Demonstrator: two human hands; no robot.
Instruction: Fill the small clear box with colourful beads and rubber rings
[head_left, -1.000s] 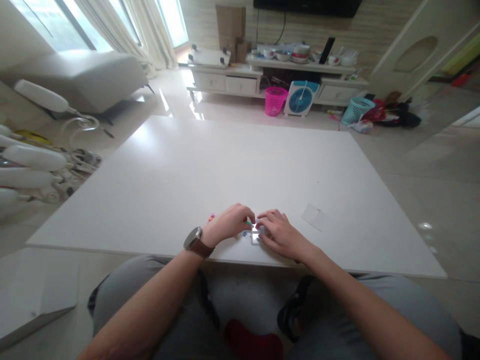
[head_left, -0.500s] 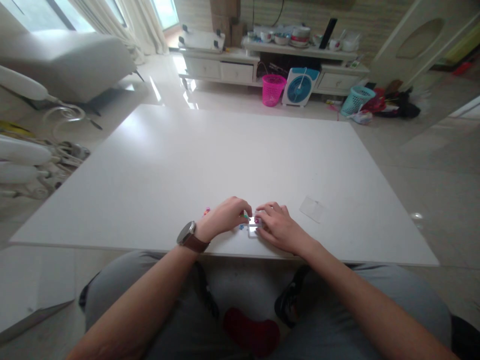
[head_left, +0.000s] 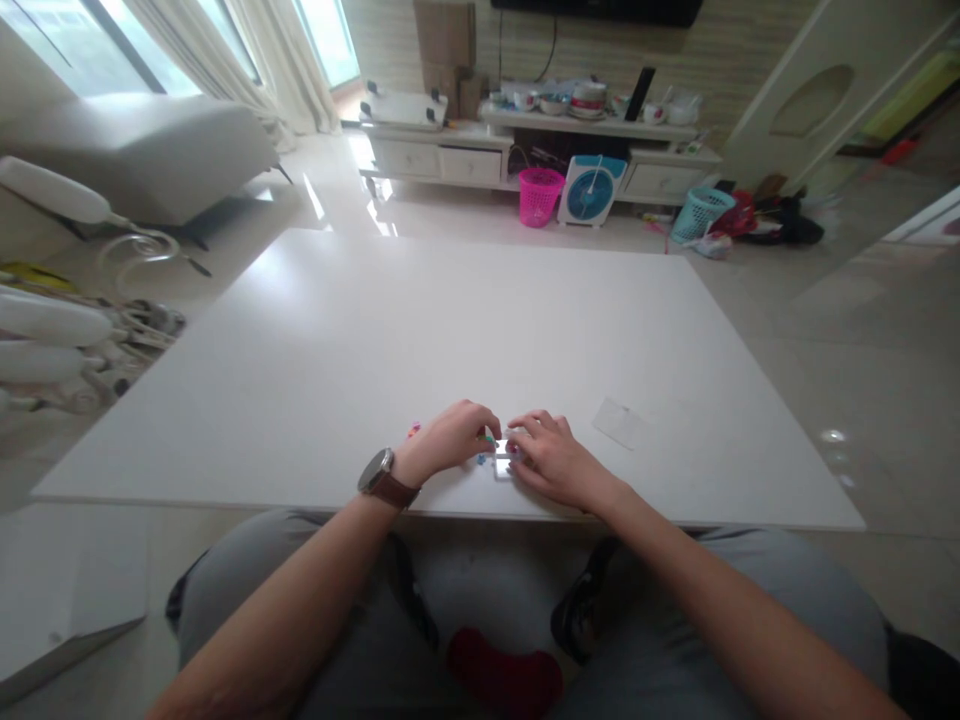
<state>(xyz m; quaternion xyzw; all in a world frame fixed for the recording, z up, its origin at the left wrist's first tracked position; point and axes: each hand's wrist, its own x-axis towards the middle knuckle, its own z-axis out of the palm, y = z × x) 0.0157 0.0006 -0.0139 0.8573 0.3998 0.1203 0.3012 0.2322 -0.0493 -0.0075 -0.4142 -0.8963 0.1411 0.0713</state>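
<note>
A small clear box (head_left: 503,467) with compartments rests on the white table near its front edge. My left hand (head_left: 459,436), with a watch on the wrist, is closed at the box's left side, its fingertips pinching a small green piece (head_left: 489,439). My right hand (head_left: 553,458) curls round the right side of the box and grips it; a small pink-red piece (head_left: 513,449) shows by its fingers. Small blue pieces (head_left: 481,459) lie left of the box, and pink and orange pieces (head_left: 414,430) lie partly behind my left hand.
A flat clear lid (head_left: 617,422) lies to the right of my right hand on the white table (head_left: 480,330). My knees are below the front edge. Beyond the table stand a pink basket (head_left: 539,197), a blue fan (head_left: 591,190) and a low cabinet (head_left: 472,164).
The camera view has tilted up slightly, so the room and table appear lower. Both hands stay at the box with almost the same pose.
</note>
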